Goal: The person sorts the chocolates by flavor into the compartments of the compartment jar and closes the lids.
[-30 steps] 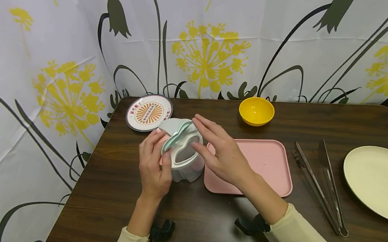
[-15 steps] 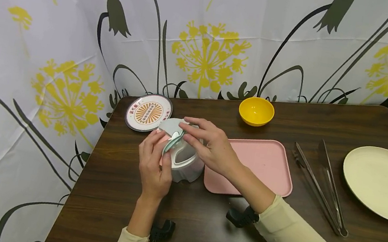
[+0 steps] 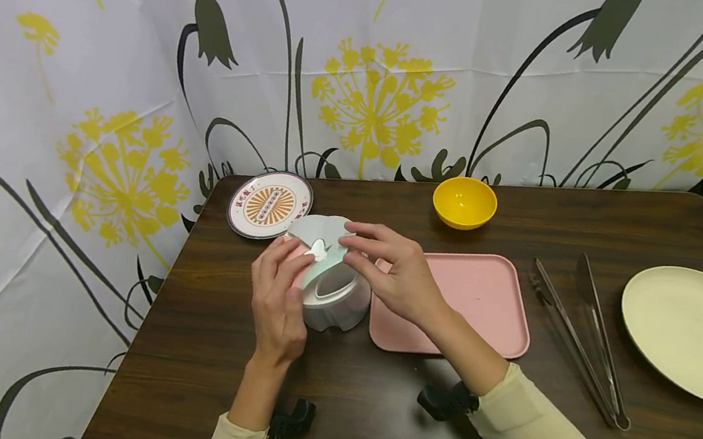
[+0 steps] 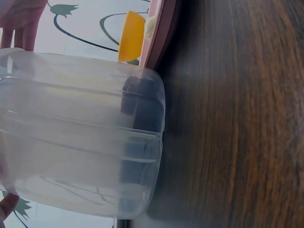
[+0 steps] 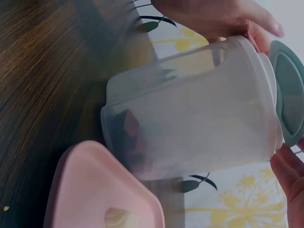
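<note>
A translucent plastic canister (image 3: 339,309) stands on the table at left of centre, with dark and reddish chunks (image 5: 133,133) low inside it. Its segmented top has grey, pink and mint flaps. My left hand (image 3: 278,307) holds the canister at the rim, fingers over the pink part. With thumb and fingers, my right hand (image 3: 400,275) pinches the free edge of the mint flap (image 3: 324,267), which slants half raised over an opening. In the right wrist view the mint flap (image 5: 289,90) is tilted off the rim. My left thumb's underside is hidden in the head view.
A pink tray (image 3: 478,297) lies close right of the canister. Behind are a round printed plate (image 3: 270,204) and a yellow bowl (image 3: 465,202). Metal tongs (image 3: 584,342) and a cream oval plate (image 3: 700,332) lie at the right. A patterned curtain hangs at the back.
The mint flap has swung from nearly upright down to the right. My right hand has moved from its upper end to pinching its edge; my left thumb has shifted slightly.
</note>
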Available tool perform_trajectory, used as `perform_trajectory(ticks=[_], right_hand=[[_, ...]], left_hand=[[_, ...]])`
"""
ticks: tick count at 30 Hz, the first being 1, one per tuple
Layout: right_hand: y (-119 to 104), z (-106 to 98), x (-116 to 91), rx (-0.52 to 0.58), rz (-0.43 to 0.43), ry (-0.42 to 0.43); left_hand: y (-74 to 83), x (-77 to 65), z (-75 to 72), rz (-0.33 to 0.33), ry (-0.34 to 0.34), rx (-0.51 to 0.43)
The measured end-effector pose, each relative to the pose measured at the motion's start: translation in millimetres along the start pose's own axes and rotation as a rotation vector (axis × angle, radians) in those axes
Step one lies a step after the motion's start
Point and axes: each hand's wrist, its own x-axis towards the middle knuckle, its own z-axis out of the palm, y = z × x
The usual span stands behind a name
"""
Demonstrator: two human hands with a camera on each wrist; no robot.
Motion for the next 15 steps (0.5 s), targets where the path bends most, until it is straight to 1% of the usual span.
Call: perform_trajectory(ticks=[9,15], right_hand=[[5.3,-6.1,-12.7,0.010,0.027,-0.042],[7.0,-8.2,-19.1,-0.019,0.035,-0.064]], left_hand=[[-2.9,-2.3,-1.0,-0.020,-0.030,-0.023],[-3.7,-3.5,-2.4,-0.017,-0.043,-0.043]])
